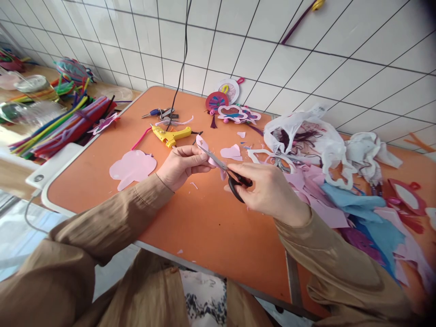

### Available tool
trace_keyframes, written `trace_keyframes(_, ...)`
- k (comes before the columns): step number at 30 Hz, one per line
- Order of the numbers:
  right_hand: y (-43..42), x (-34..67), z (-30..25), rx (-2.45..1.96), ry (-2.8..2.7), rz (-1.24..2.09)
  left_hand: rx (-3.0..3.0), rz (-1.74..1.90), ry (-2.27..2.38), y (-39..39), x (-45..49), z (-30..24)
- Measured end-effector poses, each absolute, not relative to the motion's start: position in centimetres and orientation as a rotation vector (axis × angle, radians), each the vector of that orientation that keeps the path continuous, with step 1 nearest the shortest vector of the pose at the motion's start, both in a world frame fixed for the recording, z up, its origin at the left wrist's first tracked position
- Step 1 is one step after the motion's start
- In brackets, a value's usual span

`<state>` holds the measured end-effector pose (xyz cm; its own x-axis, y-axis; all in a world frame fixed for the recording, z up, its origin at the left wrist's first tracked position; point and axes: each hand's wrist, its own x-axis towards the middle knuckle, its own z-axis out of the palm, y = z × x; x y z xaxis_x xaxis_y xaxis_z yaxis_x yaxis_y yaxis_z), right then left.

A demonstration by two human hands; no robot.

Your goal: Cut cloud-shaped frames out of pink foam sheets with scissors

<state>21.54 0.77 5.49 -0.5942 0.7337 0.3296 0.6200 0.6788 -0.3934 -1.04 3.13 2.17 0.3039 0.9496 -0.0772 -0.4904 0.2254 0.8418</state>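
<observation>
My left hand (180, 166) pinches a small pink foam piece (204, 147) above the orange table (190, 218). In my right hand (269, 190) are black-handled scissors (227, 172), fingers through the loops, with the blades reaching into the pink piece. A larger pink cloud-shaped cutout (132, 168) lies left of my left hand. Another pink scrap (231, 152) rests just beyond the scissors.
A yellow glue gun (171, 135) with a black cord lies behind the hands, pliers (160, 112) further back. Finished round ornaments (226, 102) sit near the tiled wall. A white plastic bag (303, 136) and foam scraps (354, 209) pile at right. Pipe cleaners (57, 129) lie left.
</observation>
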Motion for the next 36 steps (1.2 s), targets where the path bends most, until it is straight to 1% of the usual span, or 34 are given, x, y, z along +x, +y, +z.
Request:
trace_keyframes(9,0.6,21.4,6.0,-1.055,-2.442,0.340,0.936,1.148,0.743,3.5,-1.8,2.5)
trace_keyframes(15,0.7,21.4,6.2,-1.097,-2.499,0.343,0.863,1.083,0.731,3.9,-1.8,2.6)
trace_keyframes(21,0.9,22.2,6.9,-1.136,-2.529,0.382,0.779,1.153,0.743,4.3,-2.0,2.6)
trace_keyframes(25,1.4,22.7,6.9,-1.189,-2.280,0.593,0.720,1.259,0.669,4.5,-2.0,2.5)
trace_keyframes(27,1.7,22.4,6.4,-1.203,-2.007,0.826,0.679,1.303,0.624,4.4,-1.8,2.4)
trace_keyframes(30,2.2,20.9,5.2,-1.111,-1.587,1.275,0.632,1.325,0.580,4.1,-1.4,2.1)
trace_keyframes(31,2.3,20.3,4.9,-1.071,-1.470,1.359,0.623,1.322,0.569,3.9,-1.2,1.9)
trace_keyframes(33,2.5,19.1,4.2,-1.017,-1.264,1.425,0.627,1.295,0.553,3.6,-0.7,1.5)
trace_keyframes(36,2.8,17.6,3.8,-0.966,-1.031,1.393,0.649,1.242,0.533,3.0,0.0,0.9)
